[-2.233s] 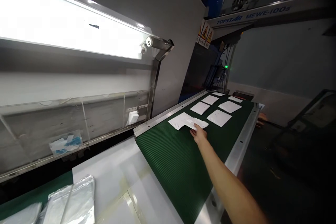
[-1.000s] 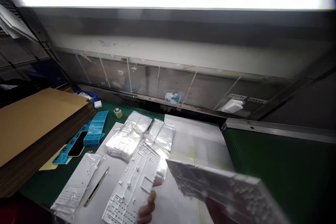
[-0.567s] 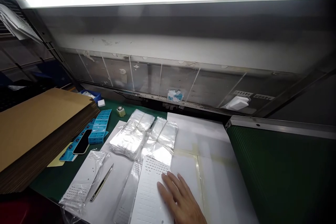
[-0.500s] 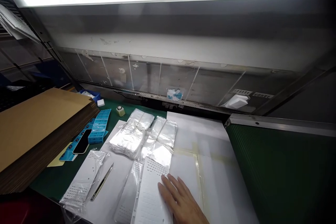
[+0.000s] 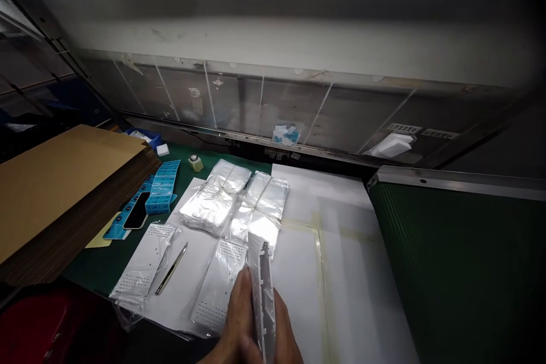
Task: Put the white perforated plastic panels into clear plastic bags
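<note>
Between my two hands a white slotted plastic panel (image 5: 263, 296) stands on edge, its hollow ribbed inner side facing right. My left hand (image 5: 237, 315) grips its left face with the thumb up, and my right hand (image 5: 285, 324) closes on its right side; most of the right fingers are hidden. Just left of my left hand lies a similar white panel (image 5: 219, 284) in a clear bag. Further left are metal tweezers (image 5: 172, 268) and another bagged panel (image 5: 145, 261). Two tied bundles of clear plastic bags (image 5: 216, 196) lie beyond my hands.
White sheets (image 5: 354, 273) joined with yellowish tape cover the bench. A cardboard stack (image 5: 72, 182), blue label sheets (image 5: 162, 187), a phone (image 5: 136, 211) and a small bottle (image 5: 195, 162) are at left. A green conveyor belt (image 5: 460, 261) runs along the right, with a metal frame edge.
The panel that lay flat under my right hand is now lifted and turned on edge. My left hand has come into view and holds it too. The camera has tilted down.
</note>
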### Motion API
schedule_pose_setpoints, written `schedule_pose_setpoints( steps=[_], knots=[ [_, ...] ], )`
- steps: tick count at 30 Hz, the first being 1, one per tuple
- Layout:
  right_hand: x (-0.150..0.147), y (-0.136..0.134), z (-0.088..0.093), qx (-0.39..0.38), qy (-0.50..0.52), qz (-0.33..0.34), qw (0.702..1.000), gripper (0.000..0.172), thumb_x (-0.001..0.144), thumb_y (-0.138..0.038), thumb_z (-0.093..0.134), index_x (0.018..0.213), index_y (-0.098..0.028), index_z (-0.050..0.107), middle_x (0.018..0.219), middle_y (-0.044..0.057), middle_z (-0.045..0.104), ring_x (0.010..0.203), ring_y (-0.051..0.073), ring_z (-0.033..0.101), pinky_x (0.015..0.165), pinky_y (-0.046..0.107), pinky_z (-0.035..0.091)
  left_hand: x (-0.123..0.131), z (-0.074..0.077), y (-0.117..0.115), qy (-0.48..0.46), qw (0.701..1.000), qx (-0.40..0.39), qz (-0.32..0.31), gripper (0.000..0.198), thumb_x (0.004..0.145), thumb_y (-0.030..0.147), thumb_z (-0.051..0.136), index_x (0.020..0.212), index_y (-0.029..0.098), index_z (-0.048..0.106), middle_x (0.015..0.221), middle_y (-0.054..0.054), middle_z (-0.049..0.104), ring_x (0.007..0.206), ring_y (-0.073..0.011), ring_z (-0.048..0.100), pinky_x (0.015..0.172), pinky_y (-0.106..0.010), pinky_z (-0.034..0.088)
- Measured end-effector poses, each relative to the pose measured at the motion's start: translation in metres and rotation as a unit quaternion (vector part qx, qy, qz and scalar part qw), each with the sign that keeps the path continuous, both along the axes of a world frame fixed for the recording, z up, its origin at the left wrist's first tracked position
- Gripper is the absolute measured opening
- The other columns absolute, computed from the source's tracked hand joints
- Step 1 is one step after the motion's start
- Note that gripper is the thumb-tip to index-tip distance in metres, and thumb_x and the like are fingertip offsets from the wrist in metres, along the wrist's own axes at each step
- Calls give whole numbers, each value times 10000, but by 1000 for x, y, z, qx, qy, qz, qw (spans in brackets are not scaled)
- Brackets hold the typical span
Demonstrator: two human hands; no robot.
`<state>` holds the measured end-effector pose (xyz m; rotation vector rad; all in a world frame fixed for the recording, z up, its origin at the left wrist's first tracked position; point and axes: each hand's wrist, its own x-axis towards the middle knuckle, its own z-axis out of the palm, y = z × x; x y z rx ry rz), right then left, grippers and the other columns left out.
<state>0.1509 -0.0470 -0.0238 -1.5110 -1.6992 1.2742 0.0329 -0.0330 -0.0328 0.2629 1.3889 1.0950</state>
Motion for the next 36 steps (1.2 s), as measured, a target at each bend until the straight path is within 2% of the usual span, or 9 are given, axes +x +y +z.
schedule_pose_setpoints(
  steps=[5, 10, 13, 16, 21, 25, 27, 32, 36],
  knots=[
    [10, 14, 1, -86, 31, -103, 990, 630, 756, -370, 501, 1316, -176, 286, 1168, 105, 606, 985, 245, 617, 824, 310, 481, 7, 8, 14, 53, 994, 69, -65, 512, 843, 568, 441, 1219, 222, 472, 1203, -82, 570, 1123, -279, 504, 940, -387, 426],
    [26, 24, -13, -154, 90, -189, 966, 619, 732, -580, 526, 1193, -206, 348, 1110, 112, 625, 969, 259, 610, 792, 335, 495, 6, -35, 22, 98, 976, 103, -165, 461, 850, 523, 458, 1150, 175, 500, 1059, -111, 630, 932, -248, 607, 788, -341, 497],
    [53, 27, -31, -170, 61, -189, 965, 624, 748, -653, 458, 1200, -232, 372, 1131, 99, 606, 982, 267, 597, 806, 363, 494, 1, -59, 40, 286, 900, 144, -296, 373, 899, 449, 378, 1116, 176, 511, 961, -86, 646, 850, -207, 618, 722, -302, 501],
    [87, 27, -59, -132, -90, -180, 970, 633, 795, -620, 407, 1308, -260, 318, 1175, 94, 581, 966, 277, 594, 819, 402, 481, -7, -75, 75, 441, 817, 169, -329, 302, 924, 354, 330, 1092, 189, 520, 973, -75, 617, 885, -202, 575, 778, -322, 458],
    [114, 18, -105, 5, -292, -58, 955, 574, 903, -420, 237, 1410, -151, 235, 1112, 161, 585, 708, 245, 609, 558, 365, 502, -14, -99, 131, 566, 687, 191, -412, 219, 904, 215, 376, 877, 144, 581, 882, -85, 579, 898, -239, 520, 833, -417, 387],
    [109, 12, -119, 77, -349, -41, 933, 508, 925, -263, 189, 1432, -270, 175, 1313, 146, 444, 627, 172, 592, 417, 285, 459, -14, -114, 144, 614, 597, 200, -477, 155, 874, 275, 504, 884, 133, 566, 884, -49, 561, 874, -209, 522, 815, -398, 407],
    [107, 11, -120, 101, -354, -40, 929, 492, 922, -236, 211, 1410, -293, 240, 1365, 132, 395, 686, 175, 607, 436, 284, 482, -14, -119, 143, 630, 568, 201, -489, 169, 874, 290, 509, 923, 135, 557, 899, -49, 556, 863, -204, 523, 799, -386, 413],
    [111, 14, -121, 109, -373, -45, 920, 364, 914, -256, 282, 1166, -207, 540, 1250, 129, 509, 806, 222, 621, 532, 321, 524, -13, -127, 142, 657, 531, 204, -494, 198, 873, 318, 507, 944, 136, 543, 891, -52, 548, 858, -207, 518, 779, -373, 411],
    [113, 17, -123, 103, -363, -24, 926, 389, 925, -243, 243, 1225, -199, 487, 1151, 108, 571, 715, 195, 620, 525, 314, 519, -12, -129, 143, 668, 518, 209, -493, 218, 862, 336, 526, 948, 136, 542, 900, -54, 549, 864, -210, 517, 782, -375, 411]
  ],
)
